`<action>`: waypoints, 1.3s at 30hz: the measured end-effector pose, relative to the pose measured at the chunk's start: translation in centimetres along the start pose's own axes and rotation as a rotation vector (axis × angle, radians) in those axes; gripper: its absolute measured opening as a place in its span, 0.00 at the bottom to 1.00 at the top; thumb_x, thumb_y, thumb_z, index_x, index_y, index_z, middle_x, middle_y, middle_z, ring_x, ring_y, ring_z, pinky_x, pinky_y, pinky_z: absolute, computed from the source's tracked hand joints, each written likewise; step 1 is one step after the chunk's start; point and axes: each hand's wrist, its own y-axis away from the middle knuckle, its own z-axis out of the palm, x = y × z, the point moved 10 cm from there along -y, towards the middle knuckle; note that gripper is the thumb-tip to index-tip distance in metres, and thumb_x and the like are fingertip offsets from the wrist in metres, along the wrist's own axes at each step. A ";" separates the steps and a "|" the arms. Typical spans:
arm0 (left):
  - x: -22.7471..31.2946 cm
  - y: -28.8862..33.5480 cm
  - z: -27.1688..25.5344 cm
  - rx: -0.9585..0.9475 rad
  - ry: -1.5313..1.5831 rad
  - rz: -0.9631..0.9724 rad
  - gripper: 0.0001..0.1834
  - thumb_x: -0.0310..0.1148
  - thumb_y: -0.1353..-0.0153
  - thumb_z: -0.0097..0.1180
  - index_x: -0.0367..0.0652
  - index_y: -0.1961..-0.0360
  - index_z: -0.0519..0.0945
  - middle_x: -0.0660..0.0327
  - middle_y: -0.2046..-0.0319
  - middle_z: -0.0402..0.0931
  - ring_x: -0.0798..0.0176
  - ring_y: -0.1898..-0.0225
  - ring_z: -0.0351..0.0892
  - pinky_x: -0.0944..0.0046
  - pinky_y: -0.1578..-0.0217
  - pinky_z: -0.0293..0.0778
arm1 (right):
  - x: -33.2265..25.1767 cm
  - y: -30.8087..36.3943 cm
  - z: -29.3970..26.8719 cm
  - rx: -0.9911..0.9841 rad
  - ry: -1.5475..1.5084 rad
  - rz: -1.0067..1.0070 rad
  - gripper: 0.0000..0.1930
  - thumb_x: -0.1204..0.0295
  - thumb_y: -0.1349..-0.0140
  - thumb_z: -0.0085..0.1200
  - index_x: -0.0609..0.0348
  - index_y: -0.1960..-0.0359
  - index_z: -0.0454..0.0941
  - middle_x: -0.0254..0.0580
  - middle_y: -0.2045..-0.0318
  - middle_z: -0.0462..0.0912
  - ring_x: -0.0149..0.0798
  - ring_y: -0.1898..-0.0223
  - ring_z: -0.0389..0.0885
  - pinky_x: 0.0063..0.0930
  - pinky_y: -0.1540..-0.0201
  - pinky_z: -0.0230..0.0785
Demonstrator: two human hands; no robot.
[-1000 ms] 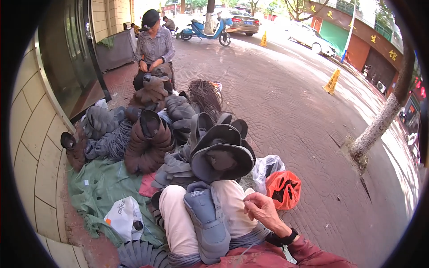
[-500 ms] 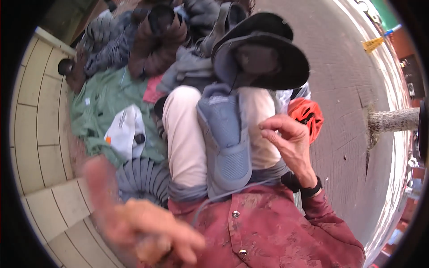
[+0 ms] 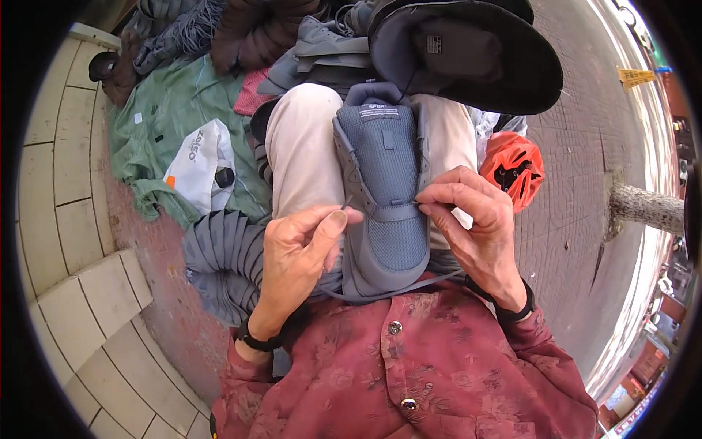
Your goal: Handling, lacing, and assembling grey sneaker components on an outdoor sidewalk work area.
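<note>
- We look down at a lap in pale trousers [image 3: 303, 143], below it the front of a dark red patterned shirt [image 3: 461, 373] with shiny buttons.
- A blue-grey shoe [image 3: 398, 245] lies along the lap between the knees, its toe towards the shirt and its open collar pointing away; the tongue faces up at us.
- The left hand [image 3: 300, 249] is just left of the shoe, thumb and forefinger pinched around a thin dark strand [image 3: 348, 200] whose end pokes up.
- The right hand [image 3: 479, 219] is at the shoe's right edge, thumb and forefinger narrowed almost together; we cannot tell whether they hold anything.
- A grey lace [image 3: 433, 281] runs loosely across, just below the toe.
- Each wrist wears a black band.
- Left of the lap, we find a fanned row of grey curved pieces [image 3: 219, 241] and, above it, a white bag [image 3: 201, 161] resting on green cloth [image 3: 157, 106].
- Beyond the knees sit a brown bundle [image 3: 256, 33] and a large, dark, cupped stack [image 3: 526, 69].
- To the right, an orange-red bag [image 3: 497, 150] contains dark items; farther off, a tree trunk [image 3: 647, 208] rises from the paving.
</note>
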 end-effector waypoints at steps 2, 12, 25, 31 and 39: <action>0.0 -0.3 0.7 -0.017 0.009 0.014 0.14 0.36 0.29 0.57 0.34 0.57 0.87 0.69 0.84 0.73 0.80 0.83 0.66 0.76 0.81 0.60 | -0.6 -0.1 0.0 0.007 0.038 -0.044 0.08 0.86 0.46 0.62 0.65 0.65 0.82 0.44 0.68 0.81 0.43 0.67 0.83 0.31 0.65 0.74; -0.6 -1.0 0.3 0.030 -0.018 0.039 0.13 0.34 0.30 0.58 0.33 0.59 0.87 0.69 0.80 0.77 0.79 0.80 0.68 0.75 0.78 0.63 | -1.0 -1.2 0.8 -0.051 0.144 -0.041 0.09 0.88 0.48 0.63 0.66 0.66 0.82 0.40 0.68 0.80 0.34 0.68 0.82 0.24 0.64 0.74; -1.6 -1.1 -0.1 0.016 0.018 0.030 0.12 0.32 0.30 0.57 0.32 0.62 0.87 0.69 0.82 0.75 0.78 0.79 0.70 0.74 0.77 0.65 | -0.3 -1.5 1.8 -0.129 0.104 0.059 0.07 0.88 0.46 0.60 0.66 0.66 0.80 0.38 0.69 0.78 0.31 0.67 0.79 0.23 0.64 0.71; -1.7 -1.4 -0.2 0.026 0.025 0.056 0.12 0.32 0.29 0.57 0.33 0.63 0.86 0.68 0.82 0.75 0.78 0.79 0.70 0.75 0.77 0.65 | 0.8 -1.7 2.3 -0.201 -0.010 0.134 0.07 0.88 0.46 0.60 0.66 0.67 0.79 0.37 0.69 0.77 0.29 0.68 0.77 0.21 0.64 0.69; -1.8 -1.7 0.0 0.028 0.036 0.116 0.17 0.39 0.28 0.56 0.33 0.63 0.85 0.68 0.84 0.72 0.80 0.84 0.63 0.76 0.82 0.57 | 0.9 -1.3 2.4 -0.074 -0.057 0.165 0.06 0.85 0.47 0.62 0.65 0.69 0.79 0.41 0.72 0.76 0.38 0.73 0.76 0.29 0.70 0.68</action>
